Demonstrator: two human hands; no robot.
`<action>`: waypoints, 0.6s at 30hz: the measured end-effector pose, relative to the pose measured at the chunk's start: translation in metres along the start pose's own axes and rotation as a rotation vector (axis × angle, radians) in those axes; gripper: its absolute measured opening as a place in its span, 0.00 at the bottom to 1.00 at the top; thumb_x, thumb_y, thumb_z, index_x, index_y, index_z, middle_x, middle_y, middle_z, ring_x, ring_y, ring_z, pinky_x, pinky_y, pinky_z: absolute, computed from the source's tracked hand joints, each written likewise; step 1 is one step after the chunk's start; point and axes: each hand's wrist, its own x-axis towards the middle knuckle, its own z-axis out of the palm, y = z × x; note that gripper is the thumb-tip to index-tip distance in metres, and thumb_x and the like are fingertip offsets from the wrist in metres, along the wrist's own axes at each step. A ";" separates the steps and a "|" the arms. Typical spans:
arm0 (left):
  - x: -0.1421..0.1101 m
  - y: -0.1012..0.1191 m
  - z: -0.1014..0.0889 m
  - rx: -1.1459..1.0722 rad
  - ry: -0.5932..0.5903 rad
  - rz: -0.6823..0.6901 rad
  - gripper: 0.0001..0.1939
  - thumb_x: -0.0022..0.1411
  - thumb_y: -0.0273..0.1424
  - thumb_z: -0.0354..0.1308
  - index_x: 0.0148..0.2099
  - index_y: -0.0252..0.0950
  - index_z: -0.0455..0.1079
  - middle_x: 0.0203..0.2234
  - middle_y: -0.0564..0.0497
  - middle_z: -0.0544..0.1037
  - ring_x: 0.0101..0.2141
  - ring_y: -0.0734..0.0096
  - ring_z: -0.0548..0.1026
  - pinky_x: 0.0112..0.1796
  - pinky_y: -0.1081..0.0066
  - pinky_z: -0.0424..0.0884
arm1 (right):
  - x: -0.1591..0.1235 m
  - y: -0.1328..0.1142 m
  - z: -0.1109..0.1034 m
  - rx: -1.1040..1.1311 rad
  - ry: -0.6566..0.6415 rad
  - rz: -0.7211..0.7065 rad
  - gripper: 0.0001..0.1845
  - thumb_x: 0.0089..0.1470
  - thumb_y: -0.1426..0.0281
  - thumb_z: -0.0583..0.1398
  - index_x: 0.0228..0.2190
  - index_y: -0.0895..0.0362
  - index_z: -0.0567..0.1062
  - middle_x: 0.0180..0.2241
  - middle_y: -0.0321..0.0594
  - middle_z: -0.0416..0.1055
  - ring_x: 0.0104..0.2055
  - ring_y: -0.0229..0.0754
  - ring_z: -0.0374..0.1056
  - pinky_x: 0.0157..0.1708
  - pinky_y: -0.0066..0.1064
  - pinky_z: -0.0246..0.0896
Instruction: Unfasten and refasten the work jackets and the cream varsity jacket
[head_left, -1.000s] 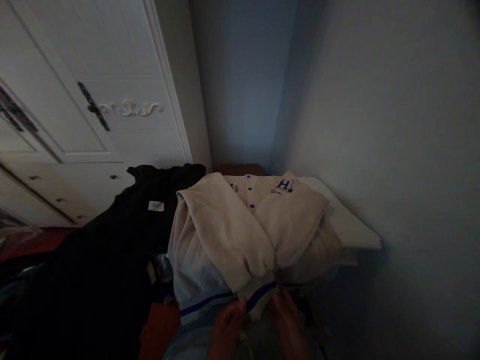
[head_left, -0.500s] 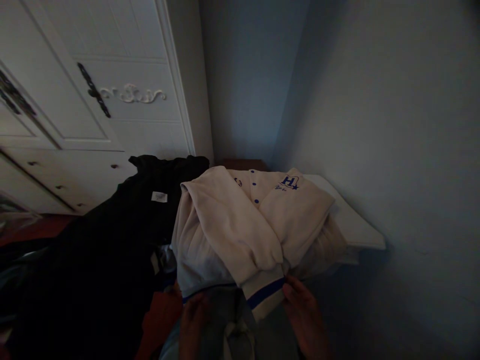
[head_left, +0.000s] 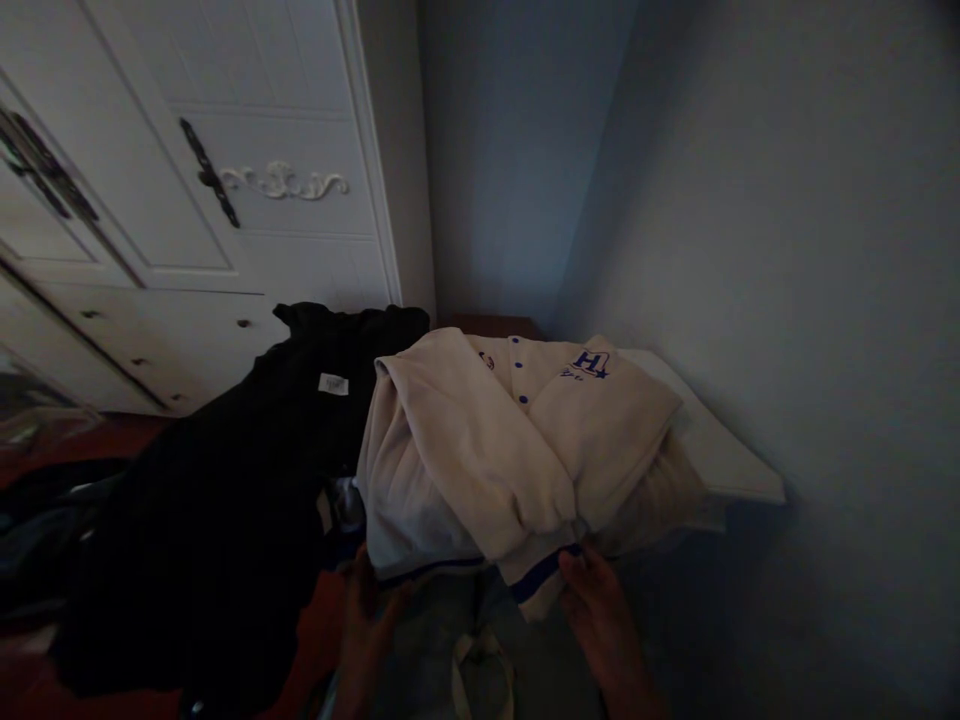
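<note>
A cream button-front jacket (head_left: 487, 450) lies folded in front of me, with blue snaps, a blue "H" emblem and blue-striped trim. One sleeve crosses its front diagonally, and the cuff hangs toward me. My right hand (head_left: 604, 615) pinches that cuff at its right edge between thumb and fingers. At the lower left corner of the hem, my left hand (head_left: 369, 610) has its fingers at the side and its thumb in front, closed around the edge; dim light blurs the exact contact.
A black garment (head_left: 225, 480) with a white label (head_left: 333, 384) is heaped on the left. Behind stands a white wardrobe (head_left: 300, 140) with dark handles. A white board-like surface (head_left: 720, 450) sticks out under the jacket at right, near the wall (head_left: 787, 200). Reddish floor shows at lower left.
My left hand has moved up and left onto the hem corner. My right hand stays on the cuff, which has risen slightly. The view has shifted a little to the left.
</note>
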 end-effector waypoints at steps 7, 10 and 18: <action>-0.001 0.022 -0.005 -0.014 -0.131 -0.110 0.39 0.44 0.45 0.68 0.56 0.35 0.66 0.52 0.38 0.76 0.55 0.43 0.72 0.54 0.53 0.69 | 0.016 0.003 -0.002 -0.064 0.157 -0.052 0.40 0.30 0.56 0.77 0.47 0.56 0.75 0.37 0.43 0.79 0.42 0.51 0.75 0.41 0.39 0.71; 0.006 0.026 -0.011 0.073 -0.186 -0.217 0.34 0.44 0.47 0.69 0.50 0.33 0.71 0.47 0.36 0.79 0.50 0.40 0.76 0.51 0.50 0.71 | 0.017 0.007 0.001 -0.067 0.160 -0.040 0.46 0.30 0.51 0.76 0.50 0.54 0.73 0.39 0.43 0.78 0.43 0.51 0.74 0.41 0.40 0.70; -0.008 0.015 -0.016 -0.321 -0.293 -0.494 0.28 0.40 0.44 0.69 0.46 0.41 0.75 0.38 0.44 0.83 0.47 0.39 0.78 0.44 0.47 0.76 | 0.004 0.009 -0.018 -0.053 0.109 -0.034 0.25 0.36 0.54 0.75 0.30 0.56 0.74 0.22 0.31 0.67 0.24 0.33 0.62 0.27 0.26 0.62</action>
